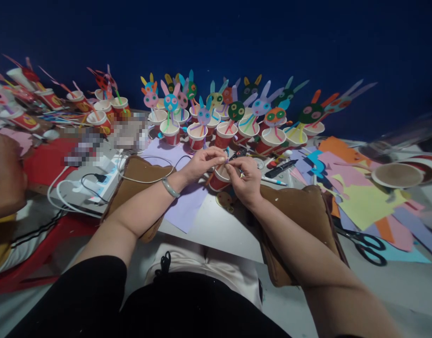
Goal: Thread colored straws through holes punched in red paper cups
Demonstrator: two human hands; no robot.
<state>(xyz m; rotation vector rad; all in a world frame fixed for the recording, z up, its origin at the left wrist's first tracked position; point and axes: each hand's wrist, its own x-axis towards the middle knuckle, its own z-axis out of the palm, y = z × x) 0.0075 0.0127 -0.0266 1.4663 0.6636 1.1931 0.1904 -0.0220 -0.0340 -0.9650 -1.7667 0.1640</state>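
Both hands meet above a red and white paper cup [220, 180] at the middle of the table. The thumb and fingers of my left hand [208, 163] are pinched together over the cup's rim. Facing it, my right hand [244, 179] is pinched too, its fingertips nearly touching the left ones. Something small and purplish shows between the fingertips, too small to name. Beside the cup's base lies a round yellowish paper piece with eye shapes [224, 200]. A lilac paper sheet [186, 211] lies under my left forearm.
Behind stand several paper cups [171, 133] holding paper rabbit heads on straws. Brown cushions [296, 213] support my forearms. Scissors [369, 245] and coloured paper scraps [364, 197] lie right, a black pen [281, 168] nearer. Left are a power strip [108, 180], cables and another person's arm [4, 173].
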